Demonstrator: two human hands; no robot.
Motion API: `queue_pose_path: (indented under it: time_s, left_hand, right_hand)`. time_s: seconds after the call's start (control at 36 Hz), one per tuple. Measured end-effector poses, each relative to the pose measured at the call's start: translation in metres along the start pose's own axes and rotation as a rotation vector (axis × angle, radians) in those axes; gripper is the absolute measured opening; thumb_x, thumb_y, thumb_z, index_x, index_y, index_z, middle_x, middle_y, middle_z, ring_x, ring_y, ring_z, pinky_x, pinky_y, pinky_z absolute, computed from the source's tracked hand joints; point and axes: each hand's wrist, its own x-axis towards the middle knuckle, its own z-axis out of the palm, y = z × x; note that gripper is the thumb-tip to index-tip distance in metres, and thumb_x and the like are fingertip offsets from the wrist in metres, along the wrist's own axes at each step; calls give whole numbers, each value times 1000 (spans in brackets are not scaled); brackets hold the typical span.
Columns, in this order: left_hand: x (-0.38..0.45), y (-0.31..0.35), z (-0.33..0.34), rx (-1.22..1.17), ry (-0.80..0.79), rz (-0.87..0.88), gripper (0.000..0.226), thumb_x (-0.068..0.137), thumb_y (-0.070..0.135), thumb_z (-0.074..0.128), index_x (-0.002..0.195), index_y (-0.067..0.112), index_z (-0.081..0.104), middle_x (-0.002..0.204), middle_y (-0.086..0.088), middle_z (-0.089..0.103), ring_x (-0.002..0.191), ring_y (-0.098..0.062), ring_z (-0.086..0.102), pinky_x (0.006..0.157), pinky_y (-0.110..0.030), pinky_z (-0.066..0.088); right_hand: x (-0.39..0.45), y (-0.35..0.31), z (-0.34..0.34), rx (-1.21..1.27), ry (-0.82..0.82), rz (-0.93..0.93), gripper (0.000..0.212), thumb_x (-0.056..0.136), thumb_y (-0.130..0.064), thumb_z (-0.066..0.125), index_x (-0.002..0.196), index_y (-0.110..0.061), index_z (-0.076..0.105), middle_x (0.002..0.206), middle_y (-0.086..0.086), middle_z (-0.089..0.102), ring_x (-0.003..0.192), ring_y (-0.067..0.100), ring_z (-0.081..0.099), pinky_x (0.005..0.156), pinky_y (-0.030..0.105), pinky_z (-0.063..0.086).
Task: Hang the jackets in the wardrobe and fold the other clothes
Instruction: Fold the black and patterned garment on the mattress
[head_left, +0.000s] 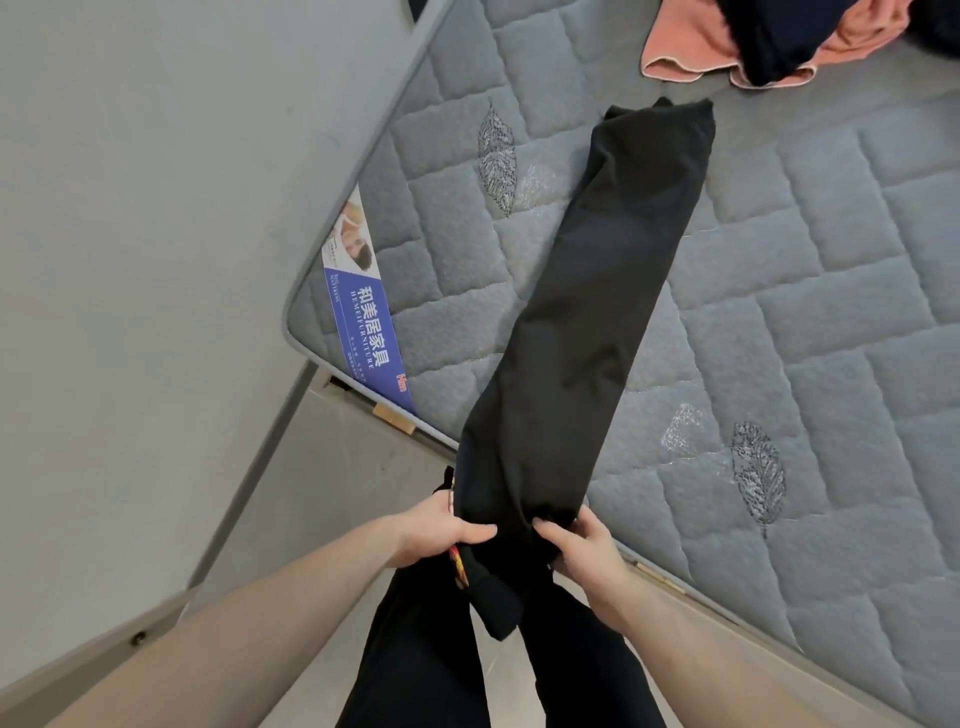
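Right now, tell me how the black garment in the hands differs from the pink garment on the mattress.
The black garment is folded into a long narrow strip; the pink garment lies crumpled. The left hand and right hand grip the black one; nothing holds the pink one, which is partly under dark clothing. Both rest on the mattress.

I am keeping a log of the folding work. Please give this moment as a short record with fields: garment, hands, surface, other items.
garment: black garment, folded into a long narrow strip, far end on the mattress, near end over its edge
left hand: grips the near end
right hand: grips the near end
surface: grey quilted mattress with a blue label
other items: pink cloth and dark clothes at the far side
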Motion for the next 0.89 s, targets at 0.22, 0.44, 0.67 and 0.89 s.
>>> queue_pose_path:
  time_s: [0.22, 0.44, 0.67, 0.89]
  left_hand:
    - [-44, 11, 17, -173, -23, 77, 34, 98, 19, 68, 131, 11, 63, 124, -5, 73, 117, -21, 68, 100, -35, 54]
    - [-83, 54, 21, -143, 207, 151, 70, 88, 1, 73, 146, 21, 37, 140, -1, 58, 118, -17, 65, 101, -34, 52]
    - [-86, 155, 7, 344, 177, 379, 74, 84, 0, 66, 138, 49, 54, 155, 22, 27, 134, 5, 31, 97, -6, 35]
    - [-21, 252, -9, -84, 254, 113, 21, 79, 26, 60, 85, 11, 74, 83, -8, 71, 75, -24, 65, 65, -26, 52]
  right_hand:
    - [-44, -15, -3, 133, -49, 66, 22, 90, -23, 74, 112, -21, 72, 107, 2, 78, 95, 17, 76, 65, 24, 58]
    - [-71, -40, 6, 15, 261, -41, 37, 86, -26, 78, 112, -23, 51, 113, -1, 65, 101, 15, 66, 92, 35, 52]
    - [-76, -120, 1, 5, 286, -263, 26, 96, -24, 67, 119, -34, 64, 130, -14, 59, 119, 8, 58, 105, 33, 46]
    - [-35, -191, -17, 523, 141, -101, 27, 103, -25, 43, 105, -15, 68, 112, 1, 70, 89, 21, 73, 70, 32, 55]
